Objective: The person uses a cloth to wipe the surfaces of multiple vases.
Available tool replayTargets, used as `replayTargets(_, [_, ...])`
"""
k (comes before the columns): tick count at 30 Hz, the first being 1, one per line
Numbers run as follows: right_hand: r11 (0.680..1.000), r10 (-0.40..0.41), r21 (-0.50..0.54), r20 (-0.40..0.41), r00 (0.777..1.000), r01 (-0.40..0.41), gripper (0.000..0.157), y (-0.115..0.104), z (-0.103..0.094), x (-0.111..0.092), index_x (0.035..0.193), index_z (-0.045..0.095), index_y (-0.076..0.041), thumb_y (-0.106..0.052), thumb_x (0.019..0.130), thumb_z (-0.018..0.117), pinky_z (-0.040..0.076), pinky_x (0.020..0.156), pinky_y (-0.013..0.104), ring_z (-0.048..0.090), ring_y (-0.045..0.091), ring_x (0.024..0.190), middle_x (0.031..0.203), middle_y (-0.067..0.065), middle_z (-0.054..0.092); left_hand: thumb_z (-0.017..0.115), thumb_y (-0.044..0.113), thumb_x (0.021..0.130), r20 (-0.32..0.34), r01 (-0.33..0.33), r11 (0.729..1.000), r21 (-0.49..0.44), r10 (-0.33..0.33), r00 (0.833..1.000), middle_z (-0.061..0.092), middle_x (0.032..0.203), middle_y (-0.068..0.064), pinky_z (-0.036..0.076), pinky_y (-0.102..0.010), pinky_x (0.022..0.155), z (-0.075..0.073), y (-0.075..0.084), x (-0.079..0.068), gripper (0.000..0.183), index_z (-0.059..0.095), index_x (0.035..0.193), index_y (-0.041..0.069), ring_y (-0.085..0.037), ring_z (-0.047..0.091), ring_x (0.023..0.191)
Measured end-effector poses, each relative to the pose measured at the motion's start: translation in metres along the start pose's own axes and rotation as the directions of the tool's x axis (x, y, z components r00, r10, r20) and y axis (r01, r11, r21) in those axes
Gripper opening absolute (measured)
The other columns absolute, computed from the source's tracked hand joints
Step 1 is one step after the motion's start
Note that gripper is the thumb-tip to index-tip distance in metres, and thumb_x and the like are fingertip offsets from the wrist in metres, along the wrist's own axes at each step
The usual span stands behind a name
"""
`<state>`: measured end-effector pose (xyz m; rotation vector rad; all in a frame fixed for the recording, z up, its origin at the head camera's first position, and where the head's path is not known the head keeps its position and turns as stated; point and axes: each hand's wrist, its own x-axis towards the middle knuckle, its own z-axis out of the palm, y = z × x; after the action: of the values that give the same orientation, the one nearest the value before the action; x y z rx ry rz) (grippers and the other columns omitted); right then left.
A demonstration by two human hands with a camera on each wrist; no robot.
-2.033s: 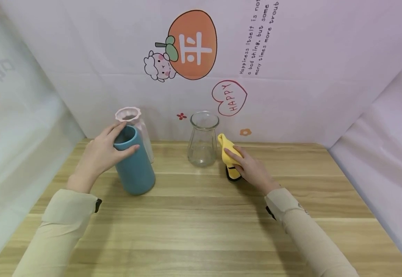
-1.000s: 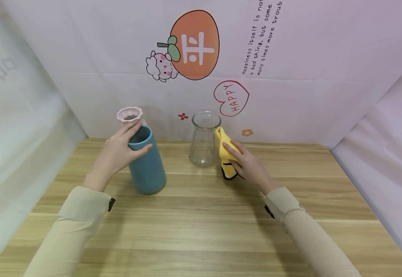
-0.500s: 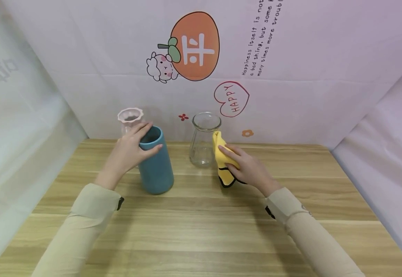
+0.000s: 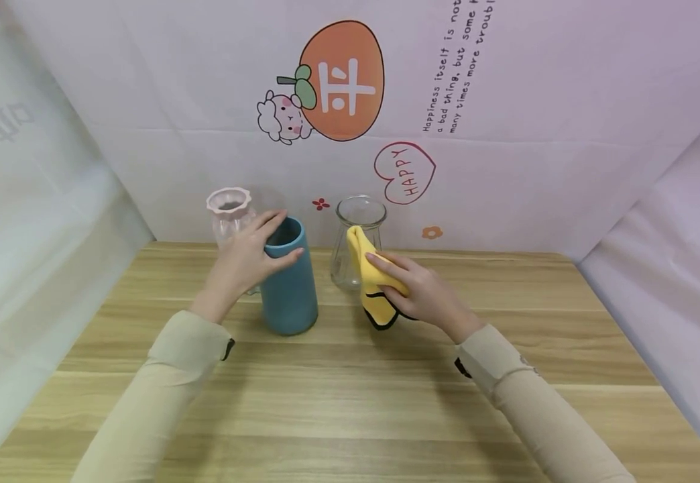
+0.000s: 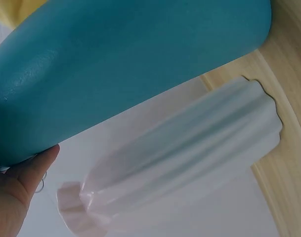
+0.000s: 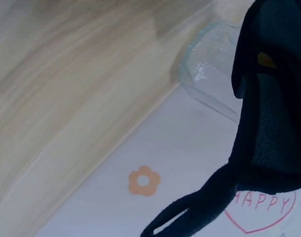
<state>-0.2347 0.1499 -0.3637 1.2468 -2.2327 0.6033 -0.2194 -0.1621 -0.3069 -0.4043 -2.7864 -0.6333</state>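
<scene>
My left hand point(image 4: 243, 253) grips a tall blue vase point(image 4: 291, 292) near its mouth, thumb on the near side and fingers at the far rim. The vase looks slightly tilted in the head view; whether its base touches the table cannot be told. In my right hand point(image 4: 421, 290) is a folded yellow cloth point(image 4: 379, 278) with black edging. Up close, the right wrist view has the dark side of this cloth point(image 6: 279, 128) and a hanging loop. The cloth partly covers a clear glass vase point(image 4: 340, 265) behind it.
A pale pink fluted vase point(image 4: 227, 221) stands behind my left hand, its lower part mostly hidden. The wooden table point(image 4: 350, 409) ends at a white printed backdrop point(image 4: 507, 188), with white fabric on both sides.
My left hand has carried the blue vase rightward, away from the pink vase. The cloth in my right hand has shifted left, now in front of the glass vase.
</scene>
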Motion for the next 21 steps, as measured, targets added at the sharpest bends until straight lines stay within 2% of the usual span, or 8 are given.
replayTargets(7, [1.0, -0.006, 0.011, -0.059, 0.998, 0.007, 0.058, -0.006, -0.001, 0.009, 0.134, 0.053, -0.01, -0.004, 0.08, 0.072, 0.058, 0.074, 0.04, 0.068, 0.029, 0.091, 0.126, 0.017, 0.059, 0.06, 0.047, 0.087, 0.005, -0.046, 0.999, -0.021, 0.046, 0.999, 0.042, 0.148, -0.014, 0.045, -0.053, 0.103, 0.008, 0.013, 0.009, 0.072, 0.042, 0.145, 0.009, -0.038, 0.049, 0.129])
replayTargets(16, [0.999, 0.032, 0.015, -0.07, 0.997, -0.031, 0.059, -0.007, -0.002, 0.014, 0.135, 0.052, -0.007, -0.006, 0.08, 0.074, 0.058, 0.078, 0.041, 0.068, 0.031, 0.092, 0.125, 0.018, 0.059, 0.061, 0.051, 0.086, 0.027, -0.053, 0.998, -0.026, 0.054, 0.998, 0.041, 0.149, -0.015, 0.044, -0.053, 0.104, 0.019, 0.032, 0.018, 0.076, 0.039, 0.146, 0.011, -0.039, 0.049, 0.129])
replayTargets(21, [0.999, 0.041, 0.023, -0.076, 0.996, -0.039, 0.059, -0.009, -0.002, 0.015, 0.135, 0.051, -0.005, -0.006, 0.08, 0.073, 0.058, 0.079, 0.041, 0.068, 0.031, 0.093, 0.125, 0.019, 0.058, 0.056, 0.054, 0.088, 0.039, -0.049, 0.997, -0.057, 0.051, 0.998, 0.04, 0.15, -0.012, 0.043, -0.054, 0.105, 0.025, 0.04, 0.022, 0.073, 0.038, 0.148, 0.016, -0.037, 0.048, 0.131])
